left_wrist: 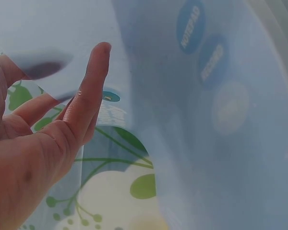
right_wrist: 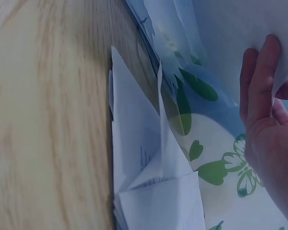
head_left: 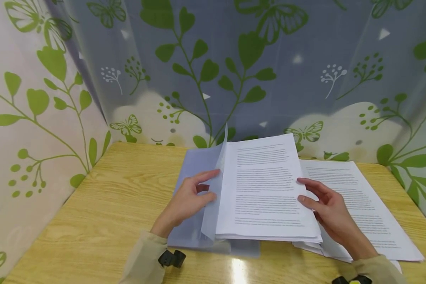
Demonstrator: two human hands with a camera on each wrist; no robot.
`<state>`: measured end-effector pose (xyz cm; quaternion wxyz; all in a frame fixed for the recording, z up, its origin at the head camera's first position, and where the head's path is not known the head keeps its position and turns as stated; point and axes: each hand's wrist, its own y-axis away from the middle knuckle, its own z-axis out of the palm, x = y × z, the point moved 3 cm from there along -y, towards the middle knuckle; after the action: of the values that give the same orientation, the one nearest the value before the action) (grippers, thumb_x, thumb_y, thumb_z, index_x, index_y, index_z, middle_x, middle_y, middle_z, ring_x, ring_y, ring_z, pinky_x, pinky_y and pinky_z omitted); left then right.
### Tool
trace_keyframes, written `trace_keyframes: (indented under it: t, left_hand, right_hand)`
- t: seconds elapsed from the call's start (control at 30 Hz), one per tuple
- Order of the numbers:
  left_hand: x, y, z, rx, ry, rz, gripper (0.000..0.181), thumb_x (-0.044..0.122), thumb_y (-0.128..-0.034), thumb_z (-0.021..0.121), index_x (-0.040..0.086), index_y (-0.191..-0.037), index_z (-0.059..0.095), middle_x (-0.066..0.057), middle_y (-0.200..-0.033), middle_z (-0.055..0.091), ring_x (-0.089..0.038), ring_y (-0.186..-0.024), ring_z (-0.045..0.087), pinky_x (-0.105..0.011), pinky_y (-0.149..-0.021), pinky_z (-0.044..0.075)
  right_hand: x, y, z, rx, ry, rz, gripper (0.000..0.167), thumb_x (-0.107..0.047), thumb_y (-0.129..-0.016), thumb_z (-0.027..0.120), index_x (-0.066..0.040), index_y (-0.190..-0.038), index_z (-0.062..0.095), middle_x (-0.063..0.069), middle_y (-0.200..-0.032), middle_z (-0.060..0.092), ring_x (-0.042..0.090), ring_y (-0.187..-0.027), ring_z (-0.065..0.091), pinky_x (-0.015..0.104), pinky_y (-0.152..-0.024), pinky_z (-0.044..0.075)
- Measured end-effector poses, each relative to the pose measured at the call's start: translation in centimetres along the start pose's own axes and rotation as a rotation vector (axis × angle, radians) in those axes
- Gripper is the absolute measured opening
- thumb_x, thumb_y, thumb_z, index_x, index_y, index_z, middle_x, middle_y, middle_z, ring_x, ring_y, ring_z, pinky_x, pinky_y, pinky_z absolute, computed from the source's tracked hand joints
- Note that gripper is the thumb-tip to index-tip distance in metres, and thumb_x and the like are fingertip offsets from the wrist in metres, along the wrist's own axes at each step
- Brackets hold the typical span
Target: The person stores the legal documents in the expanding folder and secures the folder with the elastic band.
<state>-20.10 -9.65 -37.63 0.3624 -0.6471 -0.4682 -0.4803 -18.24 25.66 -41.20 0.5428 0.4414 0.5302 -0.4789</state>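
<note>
A stack of printed sheets [head_left: 266, 185] is tilted up over a translucent plastic folder [head_left: 189, 189], whose clear flap [head_left: 216, 197] stands raised along the stack's left side. My left hand [head_left: 189, 197] is at that flap, its index finger extended and the thumb apart from it. In the left wrist view the plastic [left_wrist: 197, 143] partly veils some fingers. My right hand [head_left: 331, 209] pinches the right edge of the stack. Fingers [right_wrist: 264, 81] lie along one face of the paper in the right wrist view, with the thumb mostly hidden.
A second pile of printed pages [head_left: 362, 209] lies to the right on the wooden table [head_left: 127, 189], some of its sheets uneven and bent up. Behind the table hangs a curtain [head_left: 213, 71] with leaves and butterflies. Oval labels [left_wrist: 213, 60] show on the plastic.
</note>
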Motion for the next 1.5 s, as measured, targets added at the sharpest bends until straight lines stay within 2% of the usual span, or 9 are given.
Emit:
trace_keyframes:
  t: [0.33,0.73,0.93,1.13,1.33,1.5]
  left_hand:
    - [0.2,0.0,0.0,-0.002,-0.009,0.005,0.062,0.0,-0.0867,0.061,0.016,-0.147,0.058,-0.002,-0.157,0.048,-0.03,-0.116,0.062,-0.029,-0.081,0.052]
    - [0.4,-0.1,0.4,0.012,-0.04,0.018,0.061,0.001,-0.0863,0.061,0.016,-0.146,0.059,-0.002,-0.155,0.05,-0.03,-0.112,0.063,-0.03,-0.079,0.053]
    - [0.2,-0.4,0.6,0.003,-0.046,0.031,0.061,0.001,-0.0861,0.062,0.014,-0.146,0.059,-0.005,-0.155,0.051,-0.03,-0.11,0.064,-0.029,-0.078,0.053]
    - [0.0,-0.5,0.7,-0.005,-0.04,0.023,0.062,0.001,-0.0863,0.062,0.014,-0.147,0.058,-0.003,-0.156,0.05,-0.029,-0.111,0.064,-0.029,-0.079,0.053]
    - [0.0,-0.5,0.7,-0.005,-0.035,0.02,0.063,0.0,-0.0851,0.06,0.014,-0.147,0.058,-0.004,-0.155,0.05,-0.029,-0.11,0.063,-0.029,-0.077,0.052]
    - [-0.1,-0.5,0.7,0.002,-0.043,0.03,0.064,0.0,-0.0836,0.059,0.014,-0.146,0.059,-0.004,-0.154,0.052,-0.029,-0.11,0.063,-0.029,-0.08,0.052]
  right_hand:
    - [-0.1,0.0,0.2,0.014,0.041,0.033,0.047,-0.008,-0.098,0.065,-0.014,-0.144,0.055,-0.011,-0.128,0.06,0.006,-0.093,0.068,0.024,-0.073,0.06]
    - [-2.3,-0.8,0.7,0.01,0.172,0.035,0.049,-0.017,-0.098,0.067,-0.015,-0.145,0.054,-0.014,-0.131,0.058,0.007,-0.088,0.069,0.026,-0.068,0.059]
    - [-2.9,-1.0,1.3,0.001,0.164,0.025,0.048,-0.016,-0.098,0.068,-0.014,-0.145,0.054,-0.011,-0.13,0.059,0.007,-0.086,0.07,0.027,-0.066,0.059]
    - [-2.3,-1.6,2.3,0.003,0.175,0.043,0.049,-0.018,-0.098,0.068,-0.016,-0.145,0.055,-0.012,-0.13,0.058,0.007,-0.085,0.068,0.025,-0.065,0.057]
    - [-1.6,-2.0,3.2,-0.02,0.099,0.031,0.048,-0.013,-0.098,0.067,-0.013,-0.145,0.054,-0.009,-0.128,0.06,0.008,-0.088,0.07,0.028,-0.069,0.06]
    - [-1.1,-1.9,3.7,-0.029,0.082,0.034,0.05,-0.013,-0.099,0.067,-0.012,-0.147,0.051,-0.007,-0.127,0.06,0.009,-0.089,0.071,0.03,-0.069,0.06]
